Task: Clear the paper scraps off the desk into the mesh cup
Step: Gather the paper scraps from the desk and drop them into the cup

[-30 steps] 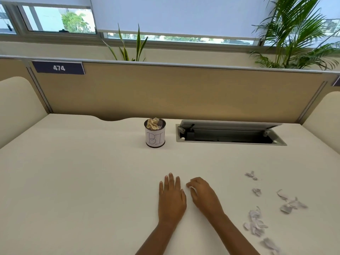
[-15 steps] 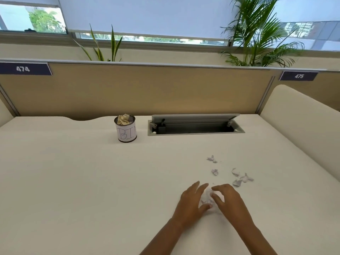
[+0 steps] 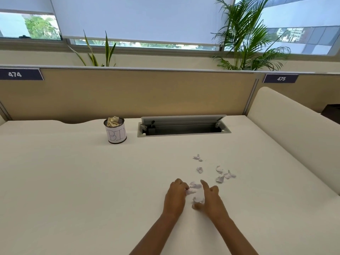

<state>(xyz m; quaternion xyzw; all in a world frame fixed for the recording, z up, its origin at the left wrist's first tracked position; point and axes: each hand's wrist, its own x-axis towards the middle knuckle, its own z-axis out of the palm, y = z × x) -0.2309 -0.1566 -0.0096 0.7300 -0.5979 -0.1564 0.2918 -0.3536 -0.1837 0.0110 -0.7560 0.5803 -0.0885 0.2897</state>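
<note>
The step in hand looks like gathering. Low and right of centre in the frame, the left hand (image 3: 175, 196) and the right hand (image 3: 210, 198) bracket a small heap of paper scraps (image 3: 195, 192) on the desk (image 3: 73, 181). The left hand's fingers are curled, their tips touching the heap; whether they actually pinch a piece I cannot tell. The right hand is partly open, forefinger stretched forward, thumb tucked under the heap's near edge, other fingers bent; it too seems to herd rather than grip.

More loose scraps (image 3: 223, 174) lie just above and to the right of the hands, apart from the heap. The mesh cup (image 3: 116, 132) (wrapped in a hand-lettered "BIN" label, crumpled paper already showing at its rim) stands well apart, upper left of the hands, beside the open cable tray (image 3: 184, 127).

Next, by my reading, the hands need to close on the heap, lift it without shedding pieces, and carry it up-left to the cup.
</note>
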